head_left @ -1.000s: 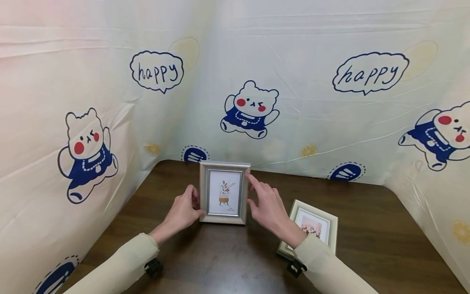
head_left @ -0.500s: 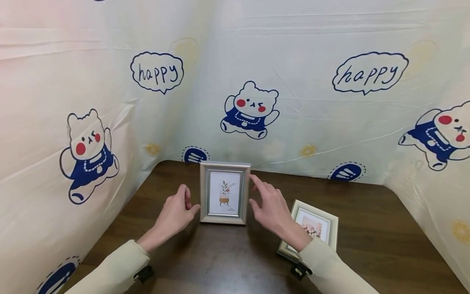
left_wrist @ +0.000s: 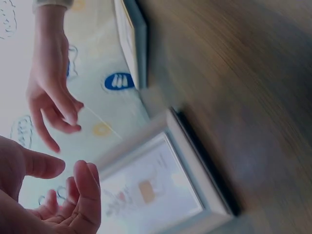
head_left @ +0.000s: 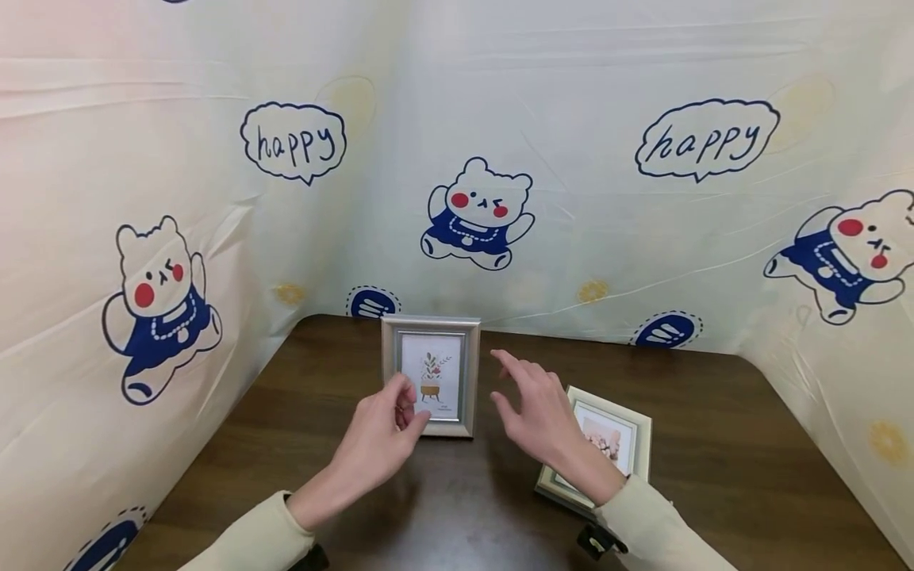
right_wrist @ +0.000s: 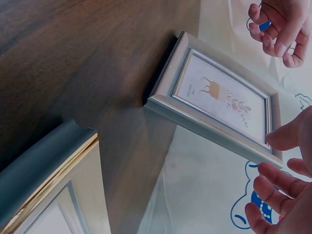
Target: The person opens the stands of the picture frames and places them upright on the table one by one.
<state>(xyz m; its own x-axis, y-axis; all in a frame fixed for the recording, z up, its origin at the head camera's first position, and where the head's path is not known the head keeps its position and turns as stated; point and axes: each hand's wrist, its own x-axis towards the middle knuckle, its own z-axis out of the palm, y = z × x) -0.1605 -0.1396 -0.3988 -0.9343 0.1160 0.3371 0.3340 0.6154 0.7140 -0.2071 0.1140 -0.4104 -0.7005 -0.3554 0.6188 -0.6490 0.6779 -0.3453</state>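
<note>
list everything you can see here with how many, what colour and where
Counts from the head view.

Silver-beige rectangular picture frame: 1, potted-plant print inside, standing on the table
Cream rectangular picture frame: 1, pink-flower print inside, on the table, right of and nearer than the silver-beige one
Dark wood-grain table: 1, brown, under both frames
Pale printed sheet: backdrop around the table, number of pieces unclear
Cartoon bears: 3, white and navy, on the sheet
"happy" speech bubbles: 2, navy outline, upper sheet
Navy round badges: 3, lower sheet
Sleeves: 2, cream, bottom edge
Black wrist devices: 2, at the sleeves
Left hand: 1, before the standing frame
Right hand: 1, right of that frame
</note>
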